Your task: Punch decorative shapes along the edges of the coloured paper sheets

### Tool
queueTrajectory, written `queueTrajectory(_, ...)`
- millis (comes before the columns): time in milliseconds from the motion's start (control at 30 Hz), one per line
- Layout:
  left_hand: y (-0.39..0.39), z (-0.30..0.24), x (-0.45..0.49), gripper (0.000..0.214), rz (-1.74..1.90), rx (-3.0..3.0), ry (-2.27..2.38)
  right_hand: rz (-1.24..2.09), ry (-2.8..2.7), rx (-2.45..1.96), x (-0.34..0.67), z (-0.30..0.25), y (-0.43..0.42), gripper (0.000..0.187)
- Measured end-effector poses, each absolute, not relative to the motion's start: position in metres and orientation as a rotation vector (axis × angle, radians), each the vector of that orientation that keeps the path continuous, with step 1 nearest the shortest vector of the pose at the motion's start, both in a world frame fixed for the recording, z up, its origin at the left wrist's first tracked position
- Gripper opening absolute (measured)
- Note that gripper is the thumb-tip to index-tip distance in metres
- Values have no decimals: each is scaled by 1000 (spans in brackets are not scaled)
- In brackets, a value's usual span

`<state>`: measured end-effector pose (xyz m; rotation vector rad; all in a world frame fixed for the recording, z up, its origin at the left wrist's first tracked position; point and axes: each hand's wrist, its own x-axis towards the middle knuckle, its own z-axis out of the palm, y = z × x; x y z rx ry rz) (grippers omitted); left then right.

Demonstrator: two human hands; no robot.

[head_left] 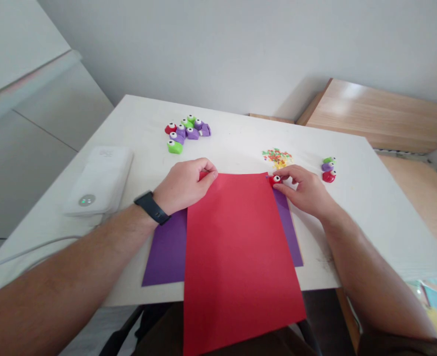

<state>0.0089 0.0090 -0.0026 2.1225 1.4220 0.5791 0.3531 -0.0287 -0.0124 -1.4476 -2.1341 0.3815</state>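
A red sheet of paper (pixel 236 247) lies over a purple sheet (pixel 166 252), its near end hanging past the table's front edge. At the red sheet's far left corner, my left hand (pixel 184 185) pinches the paper between thumb and fingers. My right hand (pixel 302 188) grips a small red craft paper punch (pixel 274 181) with a googly eye, at the far right corner of the red sheet. Whether the paper sits in the punch's slot is hard to see. Just beyond the punch lies a scatter of tiny coloured paper cutouts (pixel 277 157).
Several similar purple, green and red punches (pixel 188 132) cluster at the back left. Three more punches (pixel 328 169) stand at the right. A white power bank (pixel 101 180) with a cable (pixel 47 244) rests on the white table (pixel 236 116) at left. Wooden furniture (pixel 381 111) adjoins the right.
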Motion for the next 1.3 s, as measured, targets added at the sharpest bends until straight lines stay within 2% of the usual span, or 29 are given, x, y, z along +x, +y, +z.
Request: queueTrajectory(1300, 10, -3, 10, 25, 579, 2157, 1448, 407, -2103, -1479, 351, -8, -32, 23)
